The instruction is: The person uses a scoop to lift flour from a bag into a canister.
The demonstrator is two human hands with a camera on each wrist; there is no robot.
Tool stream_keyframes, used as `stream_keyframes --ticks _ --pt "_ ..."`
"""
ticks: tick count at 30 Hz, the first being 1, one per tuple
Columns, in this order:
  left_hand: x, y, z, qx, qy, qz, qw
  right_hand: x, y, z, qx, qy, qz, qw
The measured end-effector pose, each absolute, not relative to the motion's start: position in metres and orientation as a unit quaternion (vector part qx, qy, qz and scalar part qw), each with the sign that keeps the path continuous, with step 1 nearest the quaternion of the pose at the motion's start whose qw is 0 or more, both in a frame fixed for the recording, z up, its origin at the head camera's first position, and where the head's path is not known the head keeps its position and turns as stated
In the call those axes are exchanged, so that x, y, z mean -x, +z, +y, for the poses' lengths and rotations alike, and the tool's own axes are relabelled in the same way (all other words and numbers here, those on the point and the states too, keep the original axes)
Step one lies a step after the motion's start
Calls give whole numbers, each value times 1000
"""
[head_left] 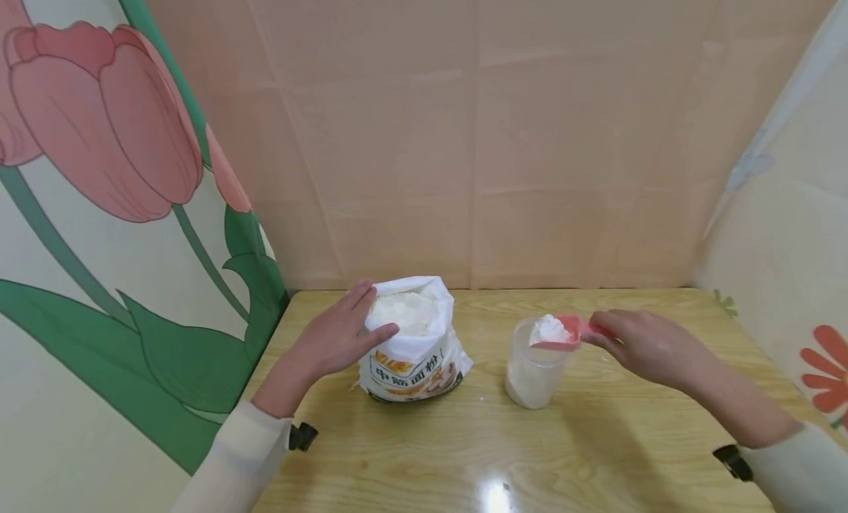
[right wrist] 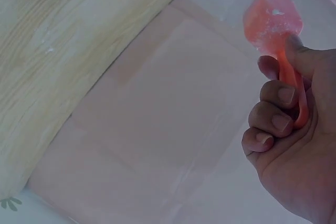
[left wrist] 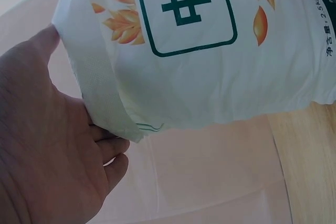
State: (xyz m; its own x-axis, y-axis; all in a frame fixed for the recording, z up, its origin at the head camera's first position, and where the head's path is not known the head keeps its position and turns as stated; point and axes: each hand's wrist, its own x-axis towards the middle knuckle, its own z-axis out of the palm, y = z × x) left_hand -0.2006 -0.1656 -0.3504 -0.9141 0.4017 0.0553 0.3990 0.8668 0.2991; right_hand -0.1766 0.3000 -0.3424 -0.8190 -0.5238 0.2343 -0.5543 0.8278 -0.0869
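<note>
A white bag of flour (head_left: 414, 369) stands upright with its top folded back, flour showing inside. My left hand (head_left: 340, 335) rests against the left side of its rim, thumb toward the front and fingers toward the back. The left wrist view shows this hand (left wrist: 58, 124) at the folded edge, with part of the fingers hidden behind the bag. My right hand (head_left: 645, 344) grips the handle of a pink scoop (head_left: 565, 344) heaped with white flour. The scoop is over the mouth of a clear plastic container (head_left: 528, 384), which has flour in its lower part.
The wood-grain table (head_left: 424, 447) carries the bag on the left and the container right of it. Small white specks lie on the tabletop. A pinkish covering (head_left: 477, 145) hangs behind the table, and a wall with painted tulips (head_left: 99, 115) stands on the left.
</note>
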Motion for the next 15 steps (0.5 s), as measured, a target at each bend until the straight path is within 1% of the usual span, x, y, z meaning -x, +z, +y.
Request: stream_keyframes --ticks 4,12,15 --pt "201 -350 -166 -206 154 966 4 180 -338 297 -300 69 -946 97" --pt "201 -350 -165 -206 151 967 2 188 -324 286 -320 13 -946 59" --pt "201 -350 -164 -203 154 967 3 192 -318 282 -336 -16 -940 54"
